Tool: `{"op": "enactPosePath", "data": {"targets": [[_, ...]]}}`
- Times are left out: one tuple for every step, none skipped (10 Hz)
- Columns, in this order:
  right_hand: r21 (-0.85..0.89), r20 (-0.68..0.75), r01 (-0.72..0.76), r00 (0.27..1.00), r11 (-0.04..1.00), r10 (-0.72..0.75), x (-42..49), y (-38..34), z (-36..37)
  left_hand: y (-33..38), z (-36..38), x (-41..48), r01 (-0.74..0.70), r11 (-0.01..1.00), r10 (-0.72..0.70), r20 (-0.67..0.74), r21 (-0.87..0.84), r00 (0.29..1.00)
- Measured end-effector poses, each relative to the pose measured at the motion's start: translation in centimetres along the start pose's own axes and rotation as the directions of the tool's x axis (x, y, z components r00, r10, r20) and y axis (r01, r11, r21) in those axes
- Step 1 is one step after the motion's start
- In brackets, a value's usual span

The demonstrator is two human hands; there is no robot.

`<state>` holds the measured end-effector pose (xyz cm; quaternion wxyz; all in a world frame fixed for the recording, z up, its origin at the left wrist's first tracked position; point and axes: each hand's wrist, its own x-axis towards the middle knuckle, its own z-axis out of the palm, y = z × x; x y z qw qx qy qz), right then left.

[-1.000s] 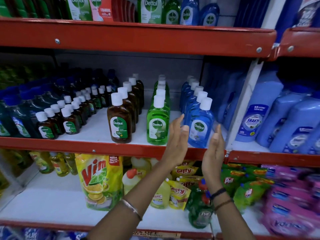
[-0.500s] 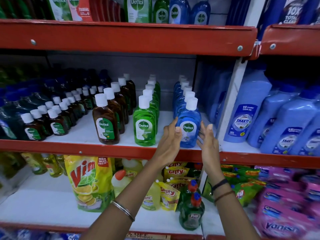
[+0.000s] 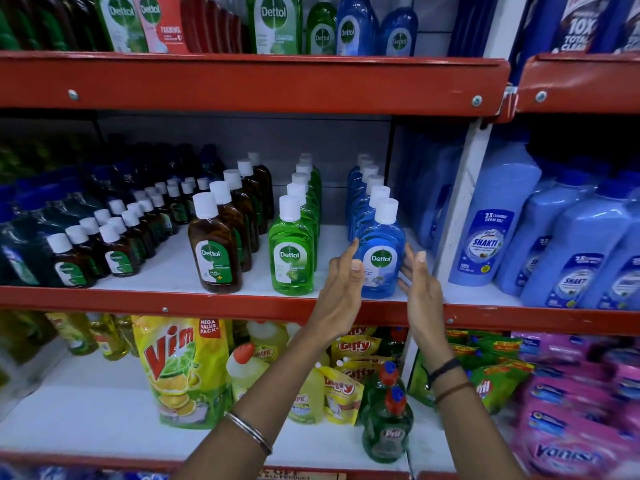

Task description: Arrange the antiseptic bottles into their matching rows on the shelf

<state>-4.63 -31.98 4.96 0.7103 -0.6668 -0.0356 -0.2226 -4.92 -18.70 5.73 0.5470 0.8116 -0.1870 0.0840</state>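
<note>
On the middle shelf [image 3: 242,303] stand three rows of Dettol bottles with white caps: brown [image 3: 214,251], green [image 3: 291,251] and blue. The front blue bottle [image 3: 381,251] stands upright at the shelf's front edge. My left hand [image 3: 341,289] is at its left side, fingers spread, fingertips at or just off the bottle. My right hand [image 3: 417,282] flanks its right side, open, with a small gap. Neither hand grips it.
Small brown bottles [image 3: 114,244] and dark green bottles fill the shelf's left. A white upright post [image 3: 457,216] stands right of the blue row, with large blue Shakti bottles [image 3: 491,237] beyond. Vim pouches [image 3: 180,368] and Pril bottles [image 3: 388,427] sit below.
Both hands moved forward from in front of the shelf to either side of the front blue bottle, then eased slightly apart. The bottle stays upright in its row.
</note>
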Motion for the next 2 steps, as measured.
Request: {"op": "enactPosePath", "data": {"targets": [[-0.046,-0.104,0.075,0.991,0.996,-0.079,-1.7,0.4,-0.5,0.2,-1.1,-0.3,-0.122,0.992,0.119,-0.114,-0.019,0.986],[-0.124,-0.224,0.081,0.969,0.989,-0.108,-6.6,1.6,-1.5,2.1,-3.7,-0.4,-0.321,0.943,0.332,-0.266,0.085,0.905]]}}
